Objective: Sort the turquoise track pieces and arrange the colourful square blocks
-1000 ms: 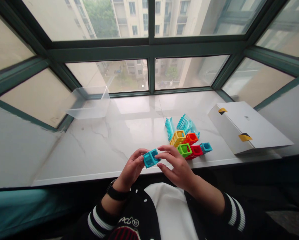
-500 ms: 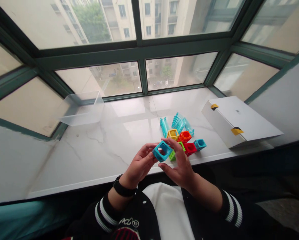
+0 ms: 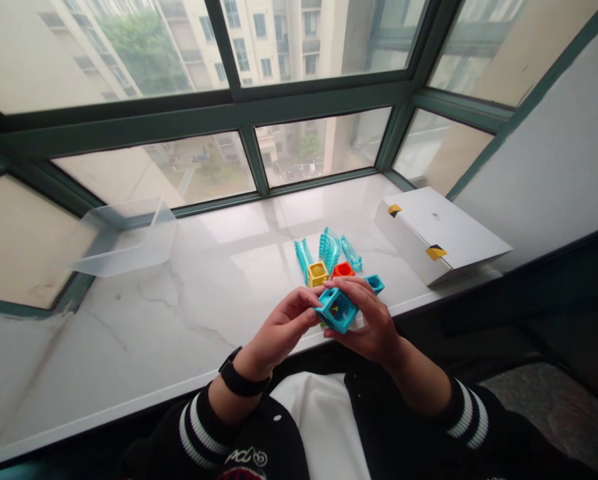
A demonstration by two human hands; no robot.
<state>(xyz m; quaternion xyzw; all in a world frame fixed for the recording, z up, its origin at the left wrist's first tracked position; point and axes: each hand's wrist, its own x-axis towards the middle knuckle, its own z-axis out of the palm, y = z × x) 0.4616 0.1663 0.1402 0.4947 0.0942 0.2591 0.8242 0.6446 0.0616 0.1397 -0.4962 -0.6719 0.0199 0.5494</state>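
A blue hollow cube block (image 3: 339, 312) with round openings is held up between my two hands, over the front edge of the white sill. My left hand (image 3: 289, 321) pinches its left corner with thumb and fingertips. Fingers of my right hand (image 3: 371, 321) wrap over its top and right side, the thumb below. Just behind the hands stand a yellow cube block (image 3: 317, 274) and an orange-red cube block (image 3: 343, 269), with another blue cube block (image 3: 375, 283) to the right. A sliver of green shows under the held block; other blocks there are hidden by my hands.
Clear teal track pieces (image 3: 330, 248) lie behind the blocks. A translucent plastic bin (image 3: 123, 257) sits at the left of the marble-patterned sill (image 3: 189, 313). On the right is a white box (image 3: 443, 230) with yellow-black tabs. Green-framed windows (image 3: 323, 97) border the back.
The held blue block has turned and moved slightly right, and my right hand has closed further around it. The view has swung right, so the sill's contents appear further left.
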